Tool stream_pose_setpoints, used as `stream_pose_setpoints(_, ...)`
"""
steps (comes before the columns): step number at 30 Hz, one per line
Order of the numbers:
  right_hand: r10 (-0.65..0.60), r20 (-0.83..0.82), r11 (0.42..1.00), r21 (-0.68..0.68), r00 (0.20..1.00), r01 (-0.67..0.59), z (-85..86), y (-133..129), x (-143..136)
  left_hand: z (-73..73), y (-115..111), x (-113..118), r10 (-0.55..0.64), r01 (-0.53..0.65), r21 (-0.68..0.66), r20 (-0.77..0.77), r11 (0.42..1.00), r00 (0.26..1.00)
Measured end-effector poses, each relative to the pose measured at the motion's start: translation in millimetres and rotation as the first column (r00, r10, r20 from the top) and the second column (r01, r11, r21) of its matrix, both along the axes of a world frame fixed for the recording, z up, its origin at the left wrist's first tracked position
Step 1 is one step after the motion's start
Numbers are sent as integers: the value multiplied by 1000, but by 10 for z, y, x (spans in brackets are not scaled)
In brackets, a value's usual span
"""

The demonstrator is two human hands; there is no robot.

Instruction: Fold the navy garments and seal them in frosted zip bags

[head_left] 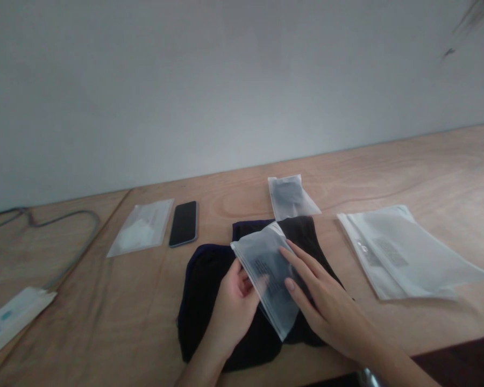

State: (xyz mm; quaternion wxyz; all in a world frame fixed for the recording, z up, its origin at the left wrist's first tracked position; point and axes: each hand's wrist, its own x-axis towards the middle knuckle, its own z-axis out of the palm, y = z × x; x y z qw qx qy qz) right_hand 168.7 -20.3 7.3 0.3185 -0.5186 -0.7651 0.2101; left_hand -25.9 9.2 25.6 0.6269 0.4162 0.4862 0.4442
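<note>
A small frosted zip bag with dark printing is tilted over a dark garment that has blue edging. My left hand grips the bag's left edge with curled fingers; its thumb shows hazily through the plastic. Across the bag's right side lies my right hand, fingers stretched and apart, tips touching the front face. Something dark shows through the bag, but I cannot tell whether it is inside or behind. A white tab sticks out at the bag's upper end.
Behind the garment lies another frosted bag with something dark inside. Larger frosted bags overlap at right. At left are a phone, a flat clear bag, a white power strip and its cable. A wall borders the wooden table.
</note>
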Motion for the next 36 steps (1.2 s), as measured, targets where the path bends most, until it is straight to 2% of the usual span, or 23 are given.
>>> stream_pose_setpoints(3, -43, -3, 999, -11, 999, 43, 4, -67, -16, -45, 38, -74, -68, 77, 66, -127, 995, 990)
stream_pose_setpoints(7, -74, -34, 997, -39, 997, 72, 42, -73, 75, 46, 54, -389, -136, 157, 36, -331, 987, 934)
stream_pose_setpoints(10, -91, -51, 996, 0, 995, 92, 125, 54, 156, 124, 119, -647, -61, 101, 56, -492, 993, 868)
stream_pose_setpoints(13, -20, -53, 995, 96, 998, 25, 219, 353, 145, 88, 315, -762, 27, 63, 135, -581, 989, 813)
stream_pose_setpoints(15, 73, -38, 991, 116, 997, -68, 263, 624, 62, 12, 494, -748, 24, 79, 147, -592, 986, 805)
stream_pose_setpoints(18, 181, -7, 981, 71, 984, -180, 279, 1028, -131, -83, 720, -667, -28, 128, 131, -583, 983, 812)
stream_pose_setpoints(22, 268, 3, 963, 4, 963, -268, 225, 1354, -329, -64, 791, -582, -65, 173, 141, -559, 975, 826)
stream_pose_setpoints(25, 325, -36, 944, -57, 945, -326, 170, 1418, -359, -5, 734, -548, -73, 188, 155, -550, 970, 832)
stream_pose_setpoints(30, 349, -111, 925, -120, 930, -361, 133, 1401, -290, 56, 678, -471, -70, 201, 179, -553, 963, 830)
stream_pose_setpoints(36, 309, -140, 940, -103, 941, -324, 172, 1338, -228, 94, 702, -365, -35, 204, 228, -583, 952, 812)
